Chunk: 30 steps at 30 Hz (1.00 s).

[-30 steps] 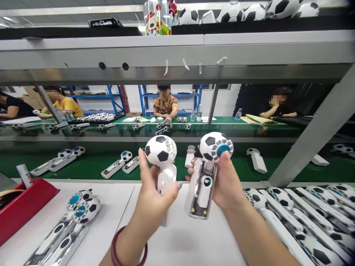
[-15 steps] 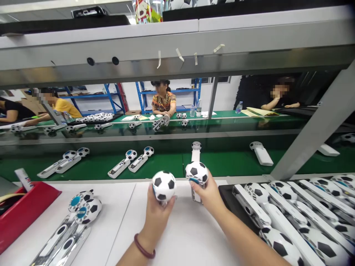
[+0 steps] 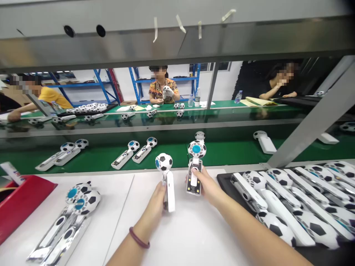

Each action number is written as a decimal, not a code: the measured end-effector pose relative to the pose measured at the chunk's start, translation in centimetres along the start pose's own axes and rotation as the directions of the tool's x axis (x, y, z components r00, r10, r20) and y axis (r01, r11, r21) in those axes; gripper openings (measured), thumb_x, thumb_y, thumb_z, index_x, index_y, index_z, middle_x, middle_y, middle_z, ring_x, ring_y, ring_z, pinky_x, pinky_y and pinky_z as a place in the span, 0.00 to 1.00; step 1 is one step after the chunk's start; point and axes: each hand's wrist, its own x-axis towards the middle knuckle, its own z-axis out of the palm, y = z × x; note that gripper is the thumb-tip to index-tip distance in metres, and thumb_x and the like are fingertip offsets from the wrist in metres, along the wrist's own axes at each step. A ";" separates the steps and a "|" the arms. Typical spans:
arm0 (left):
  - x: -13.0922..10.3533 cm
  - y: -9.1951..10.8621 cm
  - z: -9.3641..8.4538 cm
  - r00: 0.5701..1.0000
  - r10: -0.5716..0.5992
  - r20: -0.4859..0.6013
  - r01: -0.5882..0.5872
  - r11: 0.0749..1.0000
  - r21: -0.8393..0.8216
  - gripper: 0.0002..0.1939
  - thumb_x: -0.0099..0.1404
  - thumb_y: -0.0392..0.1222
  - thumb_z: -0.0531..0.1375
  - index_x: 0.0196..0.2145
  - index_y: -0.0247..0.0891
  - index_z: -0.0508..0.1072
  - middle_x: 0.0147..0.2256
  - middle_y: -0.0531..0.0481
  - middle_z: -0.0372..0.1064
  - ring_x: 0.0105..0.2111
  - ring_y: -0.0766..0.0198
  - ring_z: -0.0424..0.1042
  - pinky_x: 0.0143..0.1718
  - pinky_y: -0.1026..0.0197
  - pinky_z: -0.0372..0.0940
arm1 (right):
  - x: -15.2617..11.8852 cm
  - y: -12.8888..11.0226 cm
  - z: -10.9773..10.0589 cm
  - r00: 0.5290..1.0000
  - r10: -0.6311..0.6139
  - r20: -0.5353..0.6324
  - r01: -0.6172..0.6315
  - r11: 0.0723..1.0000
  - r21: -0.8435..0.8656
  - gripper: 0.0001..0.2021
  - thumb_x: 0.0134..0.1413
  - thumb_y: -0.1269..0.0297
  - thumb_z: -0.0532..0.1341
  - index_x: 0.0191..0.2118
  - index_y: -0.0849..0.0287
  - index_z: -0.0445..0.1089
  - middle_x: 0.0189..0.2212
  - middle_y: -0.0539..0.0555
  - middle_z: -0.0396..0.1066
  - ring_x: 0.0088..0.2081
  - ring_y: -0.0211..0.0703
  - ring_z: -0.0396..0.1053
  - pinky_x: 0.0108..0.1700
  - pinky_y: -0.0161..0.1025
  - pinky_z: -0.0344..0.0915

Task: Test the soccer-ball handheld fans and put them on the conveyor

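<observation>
My left hand (image 3: pixel 157 199) grips the handle of a soccer-ball device (image 3: pixel 170 192), turned edge-on with its ball head up. To its right, my right hand (image 3: pixel 206 183) is closed on the clear-fronted handle of a second soccer-ball device (image 3: pixel 196 149), whose blue disc faces me. Both devices are held upright above the white work surface (image 3: pixel 177 236). Two more devices (image 3: pixel 80 205) lie overlapping on the surface at the left. Many others fill a black tray (image 3: pixel 226 184) at the right.
A red bin (image 3: pixel 27 203) stands at the left edge. Beyond the surface, a green conveyor (image 3: pixel 172 159) carries several devices. A slanted metal post (image 3: pixel 313 114) rises at the right, and a metal beam (image 3: pixel 111 48) crosses overhead. People sit across the line.
Both devices have turned from ball-forward to upright, and my hands now hold their handles instead of being at the balls. The view has tipped downward. Devices on the far line have shifted.
</observation>
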 end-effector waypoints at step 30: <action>-1.4 0.4 -0.1 0.950 0.022 0.312 0.095 0.930 -0.354 0.27 0.55 0.31 0.57 0.50 0.48 0.54 0.40 0.48 0.67 0.38 0.55 0.71 0.41 0.48 0.65 | -1.3 -0.2 1.1 0.953 0.010 0.302 -0.080 0.972 0.220 0.23 0.42 0.66 0.65 0.43 0.53 0.53 0.33 0.49 0.67 0.36 0.44 0.68 0.41 0.46 0.63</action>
